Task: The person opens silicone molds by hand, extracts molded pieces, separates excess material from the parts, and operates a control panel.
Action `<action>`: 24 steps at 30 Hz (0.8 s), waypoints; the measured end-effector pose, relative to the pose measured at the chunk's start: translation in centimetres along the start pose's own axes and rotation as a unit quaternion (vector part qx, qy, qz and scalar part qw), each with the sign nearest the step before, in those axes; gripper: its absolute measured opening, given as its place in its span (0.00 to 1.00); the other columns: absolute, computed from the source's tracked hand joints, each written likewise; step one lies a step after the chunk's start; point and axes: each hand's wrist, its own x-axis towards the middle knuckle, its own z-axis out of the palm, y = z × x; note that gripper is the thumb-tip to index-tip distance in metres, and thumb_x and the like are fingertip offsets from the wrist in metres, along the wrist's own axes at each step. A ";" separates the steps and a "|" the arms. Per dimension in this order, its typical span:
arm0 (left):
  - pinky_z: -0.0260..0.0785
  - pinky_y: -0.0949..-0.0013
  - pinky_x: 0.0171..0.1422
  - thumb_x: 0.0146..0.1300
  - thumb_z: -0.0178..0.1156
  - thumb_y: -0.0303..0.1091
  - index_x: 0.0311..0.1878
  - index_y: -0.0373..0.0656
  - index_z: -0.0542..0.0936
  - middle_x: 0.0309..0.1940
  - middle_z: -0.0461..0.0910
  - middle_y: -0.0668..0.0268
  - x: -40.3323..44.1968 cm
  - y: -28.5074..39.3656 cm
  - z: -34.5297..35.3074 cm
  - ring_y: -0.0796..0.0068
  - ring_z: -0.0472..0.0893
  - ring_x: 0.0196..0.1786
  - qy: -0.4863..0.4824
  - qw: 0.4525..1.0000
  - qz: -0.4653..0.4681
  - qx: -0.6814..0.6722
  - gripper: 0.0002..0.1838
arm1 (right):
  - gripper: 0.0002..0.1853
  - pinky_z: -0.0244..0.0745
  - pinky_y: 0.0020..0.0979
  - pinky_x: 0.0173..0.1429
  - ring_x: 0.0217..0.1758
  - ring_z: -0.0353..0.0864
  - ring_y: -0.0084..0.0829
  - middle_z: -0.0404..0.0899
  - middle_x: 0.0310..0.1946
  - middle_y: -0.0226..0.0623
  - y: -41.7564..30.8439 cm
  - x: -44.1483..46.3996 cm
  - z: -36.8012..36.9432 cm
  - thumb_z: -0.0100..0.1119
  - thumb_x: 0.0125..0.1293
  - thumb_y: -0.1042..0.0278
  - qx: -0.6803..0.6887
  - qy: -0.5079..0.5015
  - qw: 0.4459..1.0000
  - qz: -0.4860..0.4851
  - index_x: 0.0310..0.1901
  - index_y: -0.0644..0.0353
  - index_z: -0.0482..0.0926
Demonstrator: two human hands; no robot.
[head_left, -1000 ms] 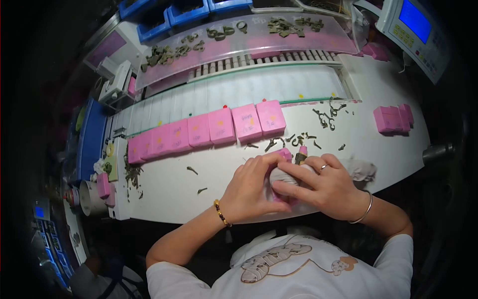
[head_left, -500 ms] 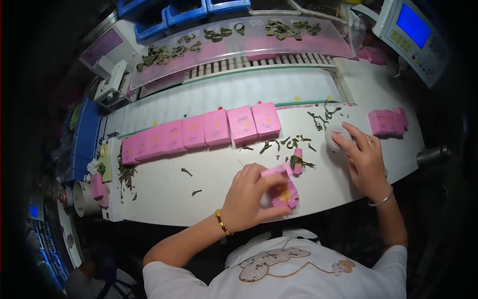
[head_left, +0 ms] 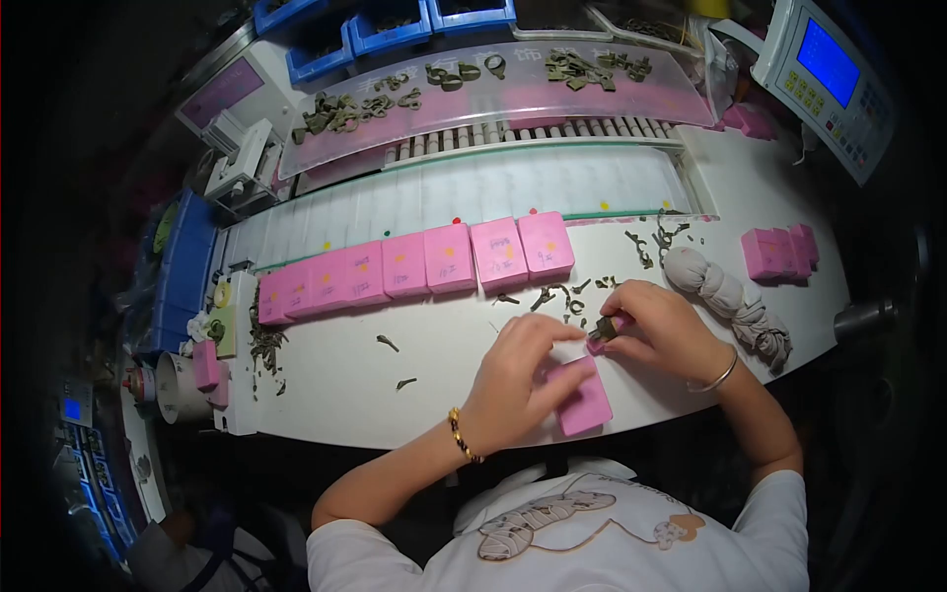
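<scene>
A pink block [head_left: 586,403] lies near the table's front edge. My left hand [head_left: 515,380] is curved round its far left side, with the thumb across its top. To the right, my right hand [head_left: 659,331] pinches a small pink piece with a dark green bundle [head_left: 602,330] on it. The bundle is partly hidden by my fingers. A knotted greyish cloth bag [head_left: 712,286] rests just beyond my right hand. Small dark green branched pieces [head_left: 548,298] lie scattered past my fingertips.
A row of pink blocks [head_left: 404,264] stands along the glass-edged light panel. More pink blocks [head_left: 777,253] sit at the right. Behind, a clear shelf [head_left: 493,104] carries green pieces, with blue bins [head_left: 390,37] beyond. A control panel with a blue screen [head_left: 827,57] overhangs the upper right.
My right hand has let go of the cloth bag and moved left, taking hold of the small pink piece with the green bundle. The pink block under my left hand now shows a plain top.
</scene>
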 end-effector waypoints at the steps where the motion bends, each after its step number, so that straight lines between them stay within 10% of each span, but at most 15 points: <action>1: 0.74 0.66 0.51 0.63 0.73 0.35 0.56 0.41 0.82 0.49 0.81 0.60 0.8 -0.1 0.0 0.65 0.79 0.47 0.010 0.999 -0.049 -0.002 0.20 | 0.19 0.79 0.39 0.47 0.42 0.83 0.42 0.80 0.42 0.42 0.0 -0.3 0.4 0.76 0.58 0.70 0.007 0.060 0.998 -0.005 0.49 0.63 0.80; 11: 0.81 0.71 0.49 0.69 0.67 0.25 0.60 0.33 0.81 0.50 0.86 0.58 5.4 -1.3 -0.4 0.74 0.87 0.48 -0.048 0.986 0.065 -0.142 0.18 | 0.17 0.80 0.24 0.45 0.44 0.83 0.21 0.83 0.47 0.34 -2.7 -1.5 0.9 0.71 0.63 0.81 0.288 0.256 0.923 0.003 0.53 0.63 0.82; 15: 0.82 0.72 0.48 0.70 0.66 0.25 0.60 0.34 0.81 0.48 0.85 0.59 4.5 -1.7 -0.1 0.75 0.86 0.45 -0.025 0.981 0.027 -0.192 0.16 | 0.14 0.81 0.23 0.46 0.46 0.85 0.24 0.84 0.47 0.38 -2.6 -1.8 2.7 0.67 0.68 0.82 0.493 0.259 0.828 0.068 0.54 0.65 0.82; 18: 0.82 0.72 0.47 0.72 0.64 0.25 0.61 0.35 0.80 0.47 0.85 0.61 4.2 -2.1 -0.7 0.76 0.86 0.44 -0.021 0.948 -0.072 -0.308 0.16 | 0.13 0.81 0.23 0.46 0.44 0.85 0.27 0.84 0.48 0.40 -2.1 -1.7 3.2 0.61 0.74 0.75 0.700 0.248 0.656 0.134 0.57 0.66 0.79; 24: 0.83 0.71 0.48 0.73 0.64 0.26 0.59 0.34 0.80 0.45 0.86 0.63 4.2 -1.6 -0.4 0.77 0.85 0.43 0.012 0.932 -0.104 -0.348 0.14 | 0.17 0.77 0.20 0.43 0.45 0.81 0.20 0.80 0.50 0.34 -3.8 -0.8 2.3 0.60 0.76 0.72 0.666 0.177 0.711 0.140 0.63 0.64 0.72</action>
